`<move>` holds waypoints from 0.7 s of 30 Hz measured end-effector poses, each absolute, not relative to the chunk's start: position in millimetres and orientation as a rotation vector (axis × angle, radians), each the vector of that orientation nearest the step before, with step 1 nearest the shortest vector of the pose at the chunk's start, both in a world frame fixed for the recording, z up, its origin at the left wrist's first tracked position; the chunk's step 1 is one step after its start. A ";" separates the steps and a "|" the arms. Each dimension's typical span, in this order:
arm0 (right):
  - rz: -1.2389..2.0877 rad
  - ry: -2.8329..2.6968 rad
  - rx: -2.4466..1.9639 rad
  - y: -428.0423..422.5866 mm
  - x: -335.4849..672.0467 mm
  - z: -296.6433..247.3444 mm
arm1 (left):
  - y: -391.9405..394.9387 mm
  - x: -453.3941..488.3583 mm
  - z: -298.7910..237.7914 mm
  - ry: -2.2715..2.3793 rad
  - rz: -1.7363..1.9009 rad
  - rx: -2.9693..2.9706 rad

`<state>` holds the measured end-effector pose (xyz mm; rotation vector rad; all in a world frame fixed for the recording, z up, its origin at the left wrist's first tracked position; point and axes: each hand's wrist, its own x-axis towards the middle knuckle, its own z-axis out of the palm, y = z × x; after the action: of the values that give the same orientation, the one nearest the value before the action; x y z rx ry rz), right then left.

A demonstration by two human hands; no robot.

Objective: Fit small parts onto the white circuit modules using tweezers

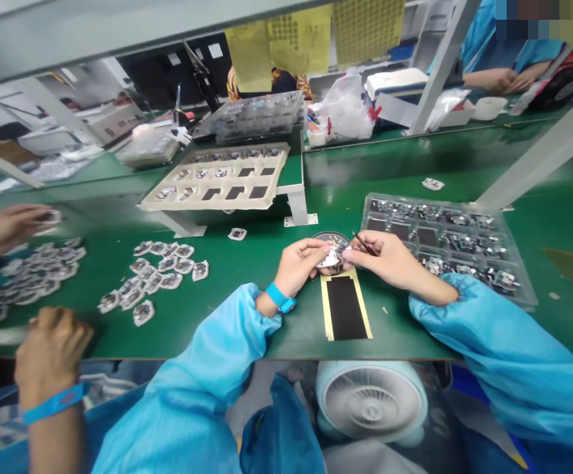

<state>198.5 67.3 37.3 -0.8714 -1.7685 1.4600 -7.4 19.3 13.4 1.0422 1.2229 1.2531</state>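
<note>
1. At ctr of frame, the L hand (298, 264) has its fingers closed on the edge of a small white-and-silver part (334, 257); thumb on top. Blue wristband (280, 299) on that wrist.
2. Just R of ctr, the R hand (387, 258) has its fingers nearly closed, w/ a slim dark tool (366, 243) gripped btwn them. Thumb tip is at the part's R side; can't tell if the tool's tip touches it.
3. Part's pos.: ctr of frame, over a round dish (329, 235) whose rim shows behind it. Can't tell if the part rests on the dish.
4. Just below ctr, a dark mat (348, 308) w/ yellow edging lies flat on the green counter (298, 339).
5. Mid-right, a clear tray (523, 282) holds rows of metallic pcs; dark squares show in some compartments.
6. Mid-left, a loose group of white-edged pcs (152, 282) lies on the counter; a denser pile (47, 270) sits farther L.
7. Upper L of ctr, a beige tray (207, 201) sits on a raised stand (296, 205), w/ pcs in several compartments.
8. Far L edge, a co-worker (54, 345) w/ a blue band has one arm in the lower L, the other above, holding a small pale pc.
9. Bottom ctr, a pale-blue fan (372, 403) shows below the counter's edge.
</note>
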 end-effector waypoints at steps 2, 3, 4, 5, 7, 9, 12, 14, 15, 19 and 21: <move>1.491 -1.742 -0.862 66.1 197.9 37.0 | 19.4 -7.5 13.0 1.245 1.264 1.056; 1.483 -1.750 -0.858 66.0 197.7 36.9 | 19.5 -7.8 12.6 1.258 1.278 1.067; 1.474 -1.773 -0.849 66.2 197.6 36.8 | 19.5 -8.4 12.1 1.267 1.295 1.080; 1.471 -1.802 -0.841 66.5 197.6 36.5 | 19.4 -9.1 11.5 1.269 1.315 1.091; 1.467 -1.849 -0.847 67.1 197.6 35.4 | 18.6 -10.7 10.5 1.246 1.350 1.106; 1.436 -1.837 -0.893 66.4 196.6 33.9 | 16.9 -11.8 10.3 1.196 1.372 1.122; 1.355 -1.758 -0.954 62.9 192.6 31.8 | 12.8 -10.6 12.5 1.136 1.389 1.166; 1.337 -1.718 -0.969 59.9 189.3 31.0 | 9.9 -8.1 15.1 1.096 1.398 1.189; 1.341 -1.701 -0.974 58.7 187.9 30.7 | 8.7 -6.6 16.4 1.075 1.404 1.195; 1.382 -1.638 -0.995 57.3 184.8 28.4 | 5.1 -2.0 19.6 1.036 1.420 1.220; 1.402 -1.618 -1.000 58.3 184.7 25.7 | 4.0 -0.8 19.8 1.025 1.429 1.241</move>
<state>184.7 58.3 25.7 -1.0002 -1.6176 1.4023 -0.8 4.0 19.8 1.2415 1.0248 1.4288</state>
